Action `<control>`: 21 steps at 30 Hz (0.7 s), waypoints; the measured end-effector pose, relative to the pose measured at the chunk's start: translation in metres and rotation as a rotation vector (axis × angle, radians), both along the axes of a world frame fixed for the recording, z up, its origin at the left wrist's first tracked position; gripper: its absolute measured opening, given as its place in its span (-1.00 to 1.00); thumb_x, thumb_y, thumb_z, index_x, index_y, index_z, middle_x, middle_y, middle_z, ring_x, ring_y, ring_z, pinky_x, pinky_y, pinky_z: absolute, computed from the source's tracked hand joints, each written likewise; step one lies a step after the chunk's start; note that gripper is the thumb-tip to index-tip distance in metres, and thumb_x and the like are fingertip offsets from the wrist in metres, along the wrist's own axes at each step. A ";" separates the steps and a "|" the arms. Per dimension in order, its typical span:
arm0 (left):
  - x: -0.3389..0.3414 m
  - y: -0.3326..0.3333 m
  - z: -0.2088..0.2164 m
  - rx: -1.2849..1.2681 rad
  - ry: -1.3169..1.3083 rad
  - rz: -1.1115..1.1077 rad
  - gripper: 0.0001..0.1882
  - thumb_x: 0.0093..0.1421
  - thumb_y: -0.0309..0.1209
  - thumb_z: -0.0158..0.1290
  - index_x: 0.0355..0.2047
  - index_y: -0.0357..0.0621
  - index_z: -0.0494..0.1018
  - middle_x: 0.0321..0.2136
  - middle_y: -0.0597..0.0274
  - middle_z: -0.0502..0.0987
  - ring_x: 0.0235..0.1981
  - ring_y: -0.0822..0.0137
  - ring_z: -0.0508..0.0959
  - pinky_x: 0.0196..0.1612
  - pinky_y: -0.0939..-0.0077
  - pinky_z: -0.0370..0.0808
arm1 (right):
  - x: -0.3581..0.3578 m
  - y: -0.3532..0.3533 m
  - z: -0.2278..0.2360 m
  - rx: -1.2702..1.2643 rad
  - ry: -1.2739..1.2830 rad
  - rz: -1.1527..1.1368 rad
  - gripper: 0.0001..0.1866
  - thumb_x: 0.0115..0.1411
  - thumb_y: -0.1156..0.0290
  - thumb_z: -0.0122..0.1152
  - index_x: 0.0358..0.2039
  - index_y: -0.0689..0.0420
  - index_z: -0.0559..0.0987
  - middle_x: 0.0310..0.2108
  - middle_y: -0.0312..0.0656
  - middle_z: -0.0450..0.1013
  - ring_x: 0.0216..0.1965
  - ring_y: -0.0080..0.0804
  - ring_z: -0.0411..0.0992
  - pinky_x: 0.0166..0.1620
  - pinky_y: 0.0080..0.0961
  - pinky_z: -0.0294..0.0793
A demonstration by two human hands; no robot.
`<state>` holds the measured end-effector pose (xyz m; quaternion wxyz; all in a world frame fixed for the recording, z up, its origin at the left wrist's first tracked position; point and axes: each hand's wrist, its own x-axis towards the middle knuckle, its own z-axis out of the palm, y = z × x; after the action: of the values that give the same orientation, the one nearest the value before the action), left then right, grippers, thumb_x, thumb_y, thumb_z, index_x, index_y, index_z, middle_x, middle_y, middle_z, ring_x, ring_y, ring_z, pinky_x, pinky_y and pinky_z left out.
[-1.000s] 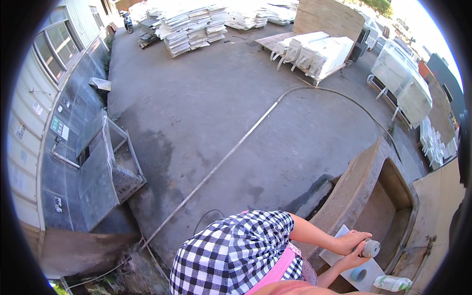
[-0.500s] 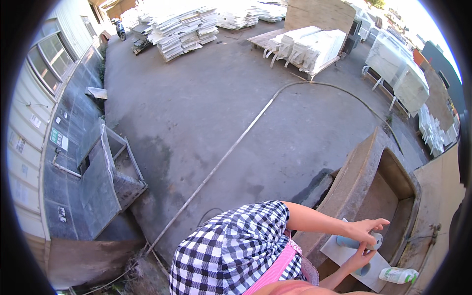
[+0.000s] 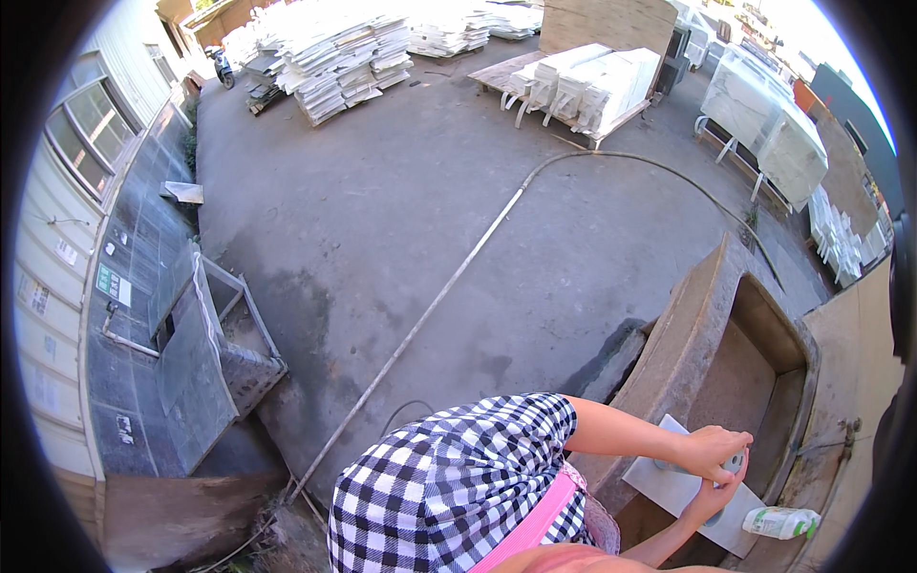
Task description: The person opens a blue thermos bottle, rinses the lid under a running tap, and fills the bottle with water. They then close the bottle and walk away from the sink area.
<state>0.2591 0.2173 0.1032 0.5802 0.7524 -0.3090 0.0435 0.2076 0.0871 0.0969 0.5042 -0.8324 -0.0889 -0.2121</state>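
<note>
Daylight around the long hose

I face a grey floor with the hose lying across it. Left of the hose I see a pale wall with a window; beyond the hose, stacked white slabs and an upright wooden board.

An open-air work yard is spreading out in daylight. Bare grey ground is filling the middle, with a curving hose lying across it. Flat white pieces are lying in layered stacks at the far side, possibly stone slabs, though glare is blurring them. Long white strips are resting on a wooden pallet, and a large pale block is standing near them. A panelled building wall with a window is bordering the left, and a worn brown trough is occupying the near right.
</note>
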 end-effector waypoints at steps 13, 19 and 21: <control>-0.008 0.002 0.003 -0.266 0.061 -0.002 -0.59 0.00 -0.23 0.04 -0.19 -0.22 0.36 -0.26 0.00 0.50 -0.30 0.05 0.51 -0.24 0.20 0.42 | -0.016 0.036 -0.013 0.071 -0.126 -0.315 -0.51 0.35 0.32 -0.17 0.24 0.22 0.16 0.19 -0.08 0.20 0.13 -0.30 0.27 0.13 -0.48 0.25; -0.014 -0.005 0.005 -0.327 0.059 0.123 -0.75 -0.03 -0.29 -0.06 -0.39 -0.18 0.40 -0.44 0.05 0.51 -0.39 0.01 0.51 -0.33 0.13 0.40 | -0.030 0.092 -0.020 0.247 -0.226 -0.480 -0.48 0.39 0.21 -0.36 0.21 0.31 0.18 0.22 -0.02 0.15 0.19 -0.22 0.20 0.17 -0.39 0.21; -0.012 -0.009 0.001 -0.346 0.043 0.150 -0.77 -0.06 -0.31 -0.07 -0.42 -0.18 0.40 -0.46 0.03 0.51 -0.40 -0.01 0.50 -0.35 0.11 0.39 | -0.032 0.098 -0.015 0.247 -0.237 -0.468 -0.45 0.39 0.15 -0.39 0.21 0.30 0.19 0.24 -0.05 0.13 0.21 -0.24 0.17 0.19 -0.39 0.16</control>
<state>0.2476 0.2087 0.1045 0.7024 0.6632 -0.2275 0.1231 0.1758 0.1852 0.0818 0.5252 -0.7320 0.0740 -0.4277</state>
